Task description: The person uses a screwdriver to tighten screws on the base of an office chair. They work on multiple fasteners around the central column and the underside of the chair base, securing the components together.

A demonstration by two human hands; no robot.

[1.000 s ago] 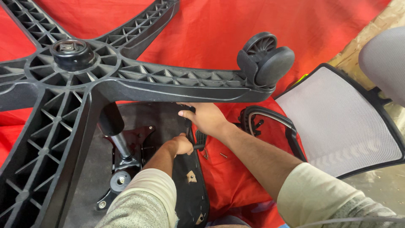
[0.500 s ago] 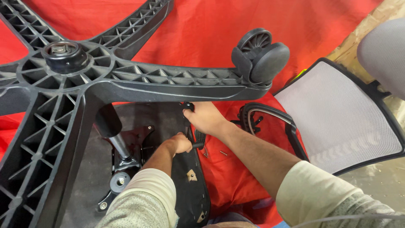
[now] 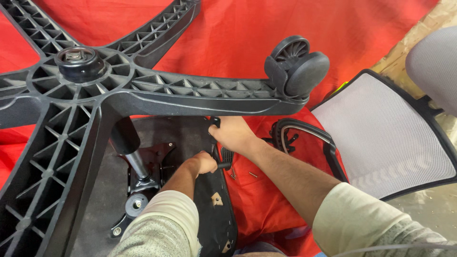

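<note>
Chair base overhead at left, seat underside below it. Left hand fisted on a small black tool at seat edge. Right hand grips armrest bracket. Loose screws on red cloth. Step: apparently fastening armrest; next needs steady bracket alignment.

one caster, two loose screws

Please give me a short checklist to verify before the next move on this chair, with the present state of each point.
1. Right hand grips the black armrest bracket: ok.
2. Left hand holds the tool handle: ok.
3. Tool tip seated: cannot tell, hidden.
4. Loose screws within reach on the red cloth: ok.
5. Star base hangs over the seat, crowding the hands: not ok.
</note>
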